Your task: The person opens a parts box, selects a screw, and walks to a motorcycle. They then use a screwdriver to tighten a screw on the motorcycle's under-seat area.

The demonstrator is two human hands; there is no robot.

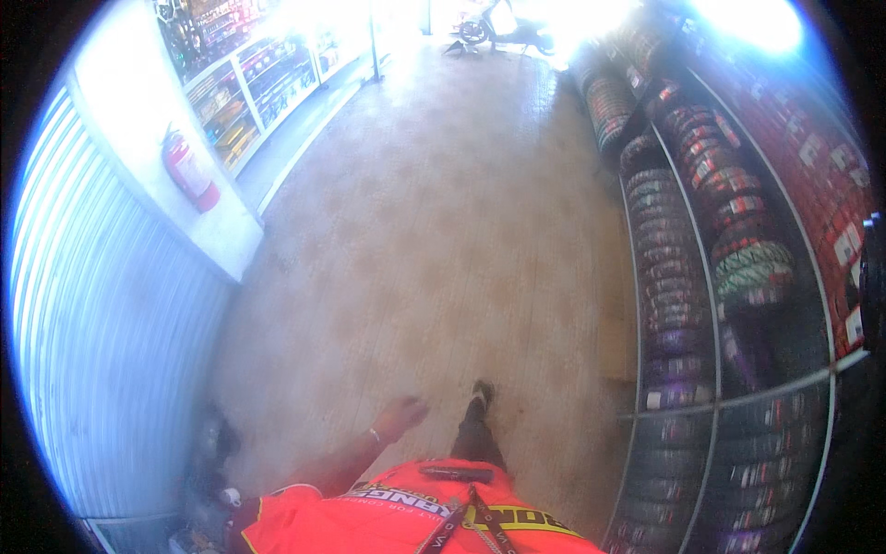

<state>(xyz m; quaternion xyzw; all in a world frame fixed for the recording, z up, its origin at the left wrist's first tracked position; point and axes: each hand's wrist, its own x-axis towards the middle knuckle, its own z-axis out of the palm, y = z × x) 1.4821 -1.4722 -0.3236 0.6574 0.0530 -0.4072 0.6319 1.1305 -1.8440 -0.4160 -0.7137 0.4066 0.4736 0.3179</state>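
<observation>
My left hand (401, 417) swings out in front of my body over the floor, loosely open and a little blurred. Nothing shows in it, and it touches nothing. A thin pale band circles the wrist. Below it spreads my bright orange-red shirt (397, 503), with a dark lanyard (452, 526) hanging down the front. One dark shoe (483, 392) is stepping forward, nearest to the left hand. My right hand is out of the picture.
Tyre racks (715, 369) with stacked motorcycle tyres (664, 249) line the right side. On the left are a ribbed metal shutter (101, 305), a white pillar with a red fire extinguisher (191, 173), and glass display cases (268, 88). A motorbike (503, 28) stands at the far end of the tiled floor (415, 231).
</observation>
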